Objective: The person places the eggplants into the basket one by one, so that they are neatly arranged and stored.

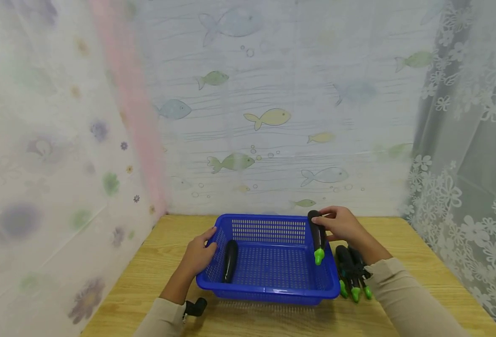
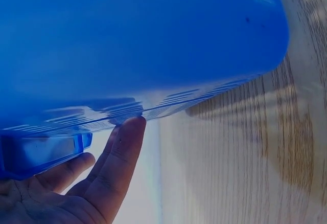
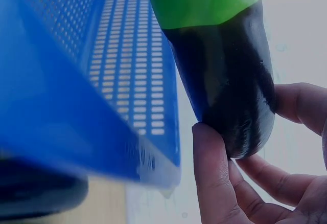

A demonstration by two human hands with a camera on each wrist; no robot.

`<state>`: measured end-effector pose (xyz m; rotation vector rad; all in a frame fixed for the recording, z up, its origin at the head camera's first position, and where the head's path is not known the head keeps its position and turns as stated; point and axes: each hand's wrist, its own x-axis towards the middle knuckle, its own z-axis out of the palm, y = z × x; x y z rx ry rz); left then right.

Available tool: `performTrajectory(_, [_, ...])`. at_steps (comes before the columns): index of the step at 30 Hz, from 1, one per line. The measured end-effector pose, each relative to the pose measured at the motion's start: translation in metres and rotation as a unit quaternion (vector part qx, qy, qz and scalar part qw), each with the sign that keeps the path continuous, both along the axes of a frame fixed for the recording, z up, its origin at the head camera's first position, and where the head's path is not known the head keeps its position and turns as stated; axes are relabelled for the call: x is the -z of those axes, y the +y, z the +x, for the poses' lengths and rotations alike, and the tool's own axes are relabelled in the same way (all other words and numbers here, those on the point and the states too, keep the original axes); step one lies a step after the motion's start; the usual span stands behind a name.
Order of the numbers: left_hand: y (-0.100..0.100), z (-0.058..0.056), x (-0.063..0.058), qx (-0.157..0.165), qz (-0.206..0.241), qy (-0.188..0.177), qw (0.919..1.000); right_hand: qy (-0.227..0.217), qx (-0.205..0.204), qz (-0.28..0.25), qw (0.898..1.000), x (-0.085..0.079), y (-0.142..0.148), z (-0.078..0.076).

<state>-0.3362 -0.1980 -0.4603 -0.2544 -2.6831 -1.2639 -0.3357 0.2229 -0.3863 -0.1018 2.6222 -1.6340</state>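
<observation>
My right hand (image 1: 343, 225) pinches a dark eggplant (image 1: 317, 236) with a bright green stem end, over the right side of a blue plastic basket (image 1: 269, 291). The eggplant hangs stem-down, and in the right wrist view the fingers (image 3: 212, 162) grip its rounded dark end. At the basket's left rim, my left hand (image 1: 198, 252) holds on, thumb over the edge and fingers along the outer wall. From the left wrist view, a fingertip (image 2: 134, 127) touches the slotted side. A second eggplant (image 1: 230, 261) lies inside the basket along its left wall.
Several more eggplants (image 1: 345, 263) lie on the wooden table (image 1: 159, 248) just right of the basket, partly behind the right forearm. Black wrist gear (image 1: 196, 307) shows by the left sleeve. A fish-patterned curtain (image 1: 273, 154) hangs behind the table, with other curtains at both sides.
</observation>
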Motion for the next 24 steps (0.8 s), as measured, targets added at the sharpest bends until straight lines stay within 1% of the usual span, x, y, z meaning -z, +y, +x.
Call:
performTrajectory(8, [0.000,0.000,0.000,-0.001,0.002,-0.001,1.0000,-0.002,-0.005,-0.004,1.000,0.003,-0.018,-0.007])
performTrajectory(18, [-0.001,0.001,-0.001,0.002,0.008,-0.001,1.0000,-0.011,-0.025,-0.034,0.999,0.006,-0.043,-0.014])
performTrajectory(24, [0.000,0.001,-0.001,0.002,0.011,-0.004,0.9999,-0.022,-0.025,-0.028,0.999,0.013,-0.054,-0.020])
